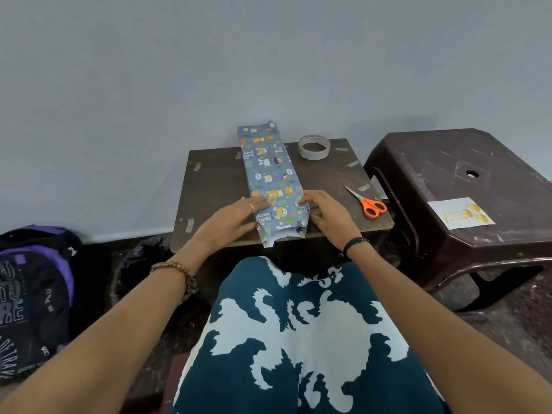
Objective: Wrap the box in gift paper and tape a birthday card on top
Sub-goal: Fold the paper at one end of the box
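A long box wrapped in blue gift paper [270, 171] with cartoon animals lies lengthwise on a small dark wooden board [215, 180]. The paper's near end hangs open over the board's front edge. My left hand [236, 218] lies against the box's left side with straight fingers reaching onto the top. On the box's right side, my right hand [327, 212] has its fingers touching the paper's upper edge. A roll of tape [314, 146] stands at the back right of the board. The birthday card [460, 216] lies on a brown plastic stool to the right.
Orange-handled scissors [369, 203] lie near the board's right edge. Several short tape strips stick along the board's edges. The brown stool [478, 162] stands close on the right. A dark backpack [33, 294] sits on the floor at left. A grey wall rises right behind.
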A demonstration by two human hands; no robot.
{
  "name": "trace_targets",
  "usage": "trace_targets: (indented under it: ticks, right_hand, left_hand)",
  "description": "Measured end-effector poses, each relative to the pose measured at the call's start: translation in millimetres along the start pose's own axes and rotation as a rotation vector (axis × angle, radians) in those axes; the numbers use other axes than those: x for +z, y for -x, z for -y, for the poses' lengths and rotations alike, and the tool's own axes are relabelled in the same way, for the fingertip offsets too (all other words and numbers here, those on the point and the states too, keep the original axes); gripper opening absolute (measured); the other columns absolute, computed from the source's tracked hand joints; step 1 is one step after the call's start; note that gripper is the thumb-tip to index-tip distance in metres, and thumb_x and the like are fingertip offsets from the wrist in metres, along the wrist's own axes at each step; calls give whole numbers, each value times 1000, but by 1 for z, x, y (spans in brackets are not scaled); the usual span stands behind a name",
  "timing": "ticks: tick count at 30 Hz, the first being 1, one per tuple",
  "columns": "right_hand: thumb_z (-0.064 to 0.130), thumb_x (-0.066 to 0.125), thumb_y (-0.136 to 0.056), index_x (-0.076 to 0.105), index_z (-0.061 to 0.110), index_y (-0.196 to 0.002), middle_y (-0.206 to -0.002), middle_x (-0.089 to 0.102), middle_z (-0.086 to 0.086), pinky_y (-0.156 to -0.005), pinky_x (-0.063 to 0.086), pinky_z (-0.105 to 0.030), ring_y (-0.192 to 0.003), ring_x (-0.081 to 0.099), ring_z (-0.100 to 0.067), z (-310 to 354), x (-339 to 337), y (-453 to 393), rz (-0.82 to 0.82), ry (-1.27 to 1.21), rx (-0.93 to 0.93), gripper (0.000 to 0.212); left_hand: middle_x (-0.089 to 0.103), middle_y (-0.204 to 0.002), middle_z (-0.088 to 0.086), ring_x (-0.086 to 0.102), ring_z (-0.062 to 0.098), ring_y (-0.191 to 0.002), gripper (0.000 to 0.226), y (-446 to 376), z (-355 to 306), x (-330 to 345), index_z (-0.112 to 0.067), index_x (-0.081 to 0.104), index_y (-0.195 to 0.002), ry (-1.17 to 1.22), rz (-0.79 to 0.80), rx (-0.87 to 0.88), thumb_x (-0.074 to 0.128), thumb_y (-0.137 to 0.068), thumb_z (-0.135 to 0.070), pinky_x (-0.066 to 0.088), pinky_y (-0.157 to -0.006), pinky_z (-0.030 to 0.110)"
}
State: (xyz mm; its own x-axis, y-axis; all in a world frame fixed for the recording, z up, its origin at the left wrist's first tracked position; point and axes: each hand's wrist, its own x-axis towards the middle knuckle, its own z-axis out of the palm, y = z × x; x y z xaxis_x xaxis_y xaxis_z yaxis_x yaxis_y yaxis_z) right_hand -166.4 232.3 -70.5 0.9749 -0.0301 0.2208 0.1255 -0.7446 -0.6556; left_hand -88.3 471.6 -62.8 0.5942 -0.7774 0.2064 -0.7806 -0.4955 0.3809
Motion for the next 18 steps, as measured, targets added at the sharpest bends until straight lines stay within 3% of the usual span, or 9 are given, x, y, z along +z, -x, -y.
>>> trace_targets:
  ticks: [4,7,9,14,18]
  right_hand:
    - [-4,55,-87,58,13,-115,-133,53,-4,-93,45,-22,-114,55,-17,-4,7,-2,-58,-72,17,33]
    - [-5,59,-84,60,12,-109,-134,54,-3,-92,45,-17,-115,55,-13,-8,13,-2,-103,-119,11,31]
    - [-6,61,-83,62,11,-108,-130,57,-5,-93,48,-24,-116,56,-15,-11,18,-1,-148,-134,-23,30]
    - [-1,62,-85,65,13,-109,-113,66,-4,-86,53,-33,-98,62,-12,-14,30,4,-261,-188,20,28]
    - [-4,61,-84,64,11,-110,-116,64,-4,-88,51,-24,-101,61,-10,-13,39,6,-321,-242,18,31]
  left_hand:
    - [42,-144,-1,33,4,-132,49,3,-2,6,-16,48,-135,30,-95,-19,61,-88,-10,18,-112,19]
    - [45,-142,-1,36,7,-132,49,6,-5,17,-15,51,-133,40,-172,-73,63,-86,-8,19,-108,12]
    - [47,-141,0,39,11,-132,49,6,-6,22,-14,53,-131,48,-212,-109,65,-84,-8,19,-107,11]
    - [53,-134,6,40,13,-124,48,3,-4,28,-9,56,-126,-45,-231,-61,69,-79,-10,25,-102,14]
    - [63,-111,14,43,20,-108,40,-4,0,20,0,61,-111,-257,-206,97,51,-80,-23,33,-94,27]
